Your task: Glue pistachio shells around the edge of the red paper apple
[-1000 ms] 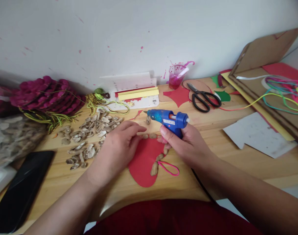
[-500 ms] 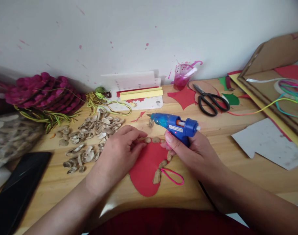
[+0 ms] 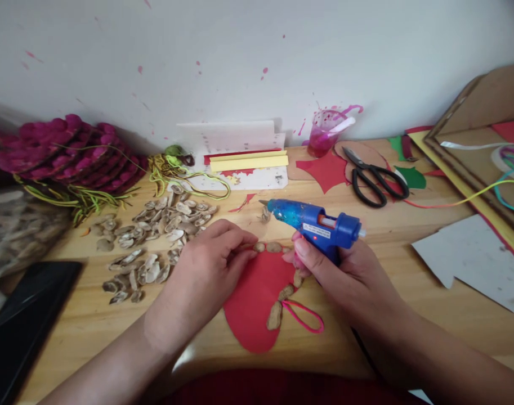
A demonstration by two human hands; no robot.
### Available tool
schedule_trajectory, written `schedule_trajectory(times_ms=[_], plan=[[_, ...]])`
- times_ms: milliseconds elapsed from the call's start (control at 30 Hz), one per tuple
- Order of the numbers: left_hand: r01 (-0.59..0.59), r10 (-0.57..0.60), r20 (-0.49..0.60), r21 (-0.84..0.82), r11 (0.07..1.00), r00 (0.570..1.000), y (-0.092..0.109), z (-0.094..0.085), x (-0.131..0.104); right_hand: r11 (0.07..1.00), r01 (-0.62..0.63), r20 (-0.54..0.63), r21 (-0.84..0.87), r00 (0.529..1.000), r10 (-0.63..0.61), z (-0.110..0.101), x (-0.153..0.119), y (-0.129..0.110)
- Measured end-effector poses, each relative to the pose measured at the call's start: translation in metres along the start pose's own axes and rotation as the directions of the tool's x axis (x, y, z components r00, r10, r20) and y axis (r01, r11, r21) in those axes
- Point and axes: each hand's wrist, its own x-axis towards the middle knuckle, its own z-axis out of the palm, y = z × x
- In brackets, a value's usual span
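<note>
A red paper cutout [image 3: 257, 304] lies on the wooden table, with peanut shells [image 3: 274, 316] along its top and right edges. A pink cord loop [image 3: 309, 329] sticks out at its right side. At the top left edge, my left hand [image 3: 210, 261] is closed, thumb and forefinger pinching at a peanut shell [image 3: 259, 247]; what lies behind the fingers is hidden. My right hand [image 3: 345, 275] is wrapped round the handle of a blue hot glue gun [image 3: 307, 222]. The gun's nozzle points left, above the table beyond the cutout, and a small red light glows on it.
Loose shell halves [image 3: 155, 225] are heaped left of my left hand, near a black phone [image 3: 37, 315] and a bag of shells [image 3: 20, 230]. Scissors [image 3: 372, 180], red paper scrap [image 3: 322, 171] and a cup of pink liquid [image 3: 322, 132] stand behind. White card [image 3: 476, 259] lies right.
The view has shifted slightly, so most things sit a little differently in the picture. Both hands keep their grips; the glue gun appears slightly further right relative to the cutout.
</note>
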Motion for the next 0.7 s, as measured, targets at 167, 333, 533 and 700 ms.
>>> schedule_trajectory(times_ms=[167,333,533,700], plan=[[-0.015,0.015,-0.021,0.000,1.000,1.000,0.0004,0.0004,-0.0002,0.999,0.018,-0.006,-0.048,1.000,-0.019,-0.0008,0.0000,-0.0015],[-0.010,0.010,-0.022,0.010,1.000,1.000,0.0001,0.0022,-0.0005,0.999,0.013,0.002,-0.051,1.000,-0.012,-0.0013,0.0002,-0.0033],[-0.033,0.034,-0.030,0.013,0.999,0.999,0.0002,0.0054,-0.0022,1.000,0.002,-0.010,-0.018,1.000,-0.002,0.0000,0.0002,-0.0051],[-0.041,0.041,-0.036,0.022,0.999,0.998,0.0009,0.0073,-0.0019,1.000,0.016,0.005,-0.012,1.000,-0.016,0.0001,0.0014,-0.0053]])
